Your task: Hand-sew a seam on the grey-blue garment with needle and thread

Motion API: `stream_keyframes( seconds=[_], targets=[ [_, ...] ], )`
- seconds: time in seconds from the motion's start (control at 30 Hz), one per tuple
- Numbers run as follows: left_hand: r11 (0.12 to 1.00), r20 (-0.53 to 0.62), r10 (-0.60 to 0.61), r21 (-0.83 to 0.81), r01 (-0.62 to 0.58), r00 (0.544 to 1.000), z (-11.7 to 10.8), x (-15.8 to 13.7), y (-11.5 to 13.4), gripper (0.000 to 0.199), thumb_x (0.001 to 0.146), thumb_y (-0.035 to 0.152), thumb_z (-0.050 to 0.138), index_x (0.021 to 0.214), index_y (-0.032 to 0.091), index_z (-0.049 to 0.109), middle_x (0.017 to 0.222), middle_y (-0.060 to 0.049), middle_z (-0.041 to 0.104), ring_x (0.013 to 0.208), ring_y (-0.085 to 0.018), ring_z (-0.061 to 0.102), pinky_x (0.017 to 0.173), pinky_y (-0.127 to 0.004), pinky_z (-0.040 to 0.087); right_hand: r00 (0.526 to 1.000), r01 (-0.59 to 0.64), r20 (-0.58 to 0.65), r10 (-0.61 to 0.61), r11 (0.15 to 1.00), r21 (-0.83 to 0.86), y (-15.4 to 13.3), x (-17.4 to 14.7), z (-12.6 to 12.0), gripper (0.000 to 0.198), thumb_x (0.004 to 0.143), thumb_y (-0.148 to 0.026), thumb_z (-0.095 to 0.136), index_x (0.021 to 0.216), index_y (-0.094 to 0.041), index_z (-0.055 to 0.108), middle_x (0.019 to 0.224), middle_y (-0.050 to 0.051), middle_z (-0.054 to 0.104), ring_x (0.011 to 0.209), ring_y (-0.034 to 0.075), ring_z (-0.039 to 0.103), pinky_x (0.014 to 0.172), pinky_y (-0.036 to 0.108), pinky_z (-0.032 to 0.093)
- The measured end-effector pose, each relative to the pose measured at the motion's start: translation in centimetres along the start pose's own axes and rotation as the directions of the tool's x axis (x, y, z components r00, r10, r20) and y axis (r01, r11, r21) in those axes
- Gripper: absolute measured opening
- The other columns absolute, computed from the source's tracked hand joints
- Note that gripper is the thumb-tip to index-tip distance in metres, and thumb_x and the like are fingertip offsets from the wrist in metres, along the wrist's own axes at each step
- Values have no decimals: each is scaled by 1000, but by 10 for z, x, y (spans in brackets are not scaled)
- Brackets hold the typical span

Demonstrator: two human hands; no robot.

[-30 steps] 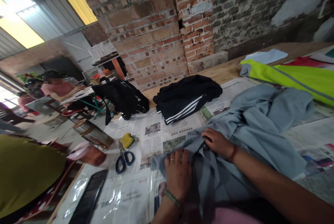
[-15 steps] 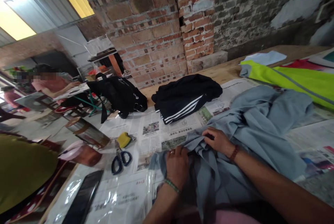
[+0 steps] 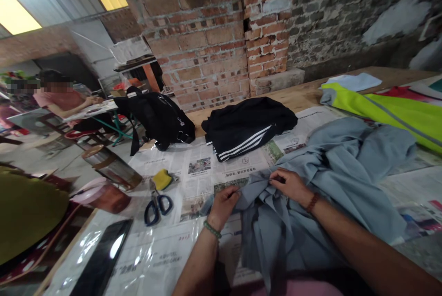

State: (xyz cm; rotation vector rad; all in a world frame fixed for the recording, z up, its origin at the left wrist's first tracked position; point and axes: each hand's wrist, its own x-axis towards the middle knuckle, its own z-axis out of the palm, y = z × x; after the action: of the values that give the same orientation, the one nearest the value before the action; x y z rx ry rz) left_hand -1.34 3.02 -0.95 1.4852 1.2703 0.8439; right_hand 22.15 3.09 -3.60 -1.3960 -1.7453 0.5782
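A crumpled grey cloth [image 3: 359,162], perhaps a garment, lies over the table and hangs down toward my lap. My left hand [image 3: 223,205], with a green bead bracelet at the wrist, pinches the cloth's left end between thumb and finger. A little to the right, my right hand [image 3: 292,188] also grips a gathered fold, fingertips pressed together; a red bracelet is on that wrist. Between the two hands a short stretch of the cloth is held up, with folds dropping below it. Whatever small detail sits under the fingertips is hidden.
Blue-handled scissors [image 3: 158,208], a yellow sponge-like piece [image 3: 162,179], a phone [image 3: 103,257], a pink-lidded cup [image 3: 107,197] and a metal flask [image 3: 112,167] lie left. Behind are a black backpack [image 3: 162,118], black striped clothing [image 3: 248,125] and a yellow vest [image 3: 390,109]. A person [image 3: 62,98] sits far left.
My left hand has shifted slightly left and turned, going from a closed grip over the cloth to a fingertip pinch. My right hand keeps its hold. The camera view has moved a little.
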Motion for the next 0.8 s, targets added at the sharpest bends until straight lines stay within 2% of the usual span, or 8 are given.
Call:
stream_keyframes(
  seconds=[0.2,0.33,0.43,0.53,0.6,0.67,0.8],
  targets=[
    [997,-28,-10,-78,8,1000,-2,0,-3,20,65,34,64,64,14,67,55,2,54,54,-10,43,50,-21,33,1000,-2,-1,2,1000,14,-1,-2,2,8,72,-24,55,72,-18,61,64,0,56,61,13,52,59,26,42],
    [998,26,-1,-69,3,1000,-5,0,-5,21,68,34,63,62,14,66,53,3,50,52,-9,41,49,-20,31,997,-38,-58,53,970,240,-7,-7,-9,23,75,-30,55,92,-17,62,80,4,60,72,16,57,68,28,46],
    [996,23,-6,-83,8,1000,-5,-2,-5,22,67,35,63,63,14,65,54,3,50,53,-9,40,49,-20,30,963,-60,-203,178,873,484,-22,-12,-27,22,79,-33,52,92,-18,61,71,2,60,70,15,57,71,30,46],
    [995,5,-5,-97,6,1000,-4,-3,-4,22,66,35,64,62,14,65,53,3,50,53,-9,40,49,-20,30,920,78,-313,234,674,734,-47,-18,-52,19,75,-29,58,94,-23,59,67,-2,58,61,12,55,69,31,47],
    [994,2,-8,-108,9,1000,-3,-4,-4,22,65,35,64,62,14,66,53,3,51,52,-9,40,49,-21,30,918,136,-314,241,554,821,-64,-25,-69,36,74,-24,61,108,-31,52,66,-4,56,58,11,54,67,33,48],
    [991,9,-18,-136,19,1000,-3,-4,-3,22,64,36,65,63,14,66,53,2,52,52,-9,41,49,-21,31,919,130,-296,261,507,852,-76,-32,-82,41,73,-21,63,110,-32,52,65,-4,56,55,11,53,65,33,49],
    [981,25,-36,-189,40,999,-4,-5,-2,23,63,37,67,61,14,65,53,2,52,52,-9,41,49,-21,31,960,70,-194,204,493,867,-80,-46,-93,13,73,-24,62,86,-26,61,64,-1,57,49,12,53,53,32,46]
  ],
)
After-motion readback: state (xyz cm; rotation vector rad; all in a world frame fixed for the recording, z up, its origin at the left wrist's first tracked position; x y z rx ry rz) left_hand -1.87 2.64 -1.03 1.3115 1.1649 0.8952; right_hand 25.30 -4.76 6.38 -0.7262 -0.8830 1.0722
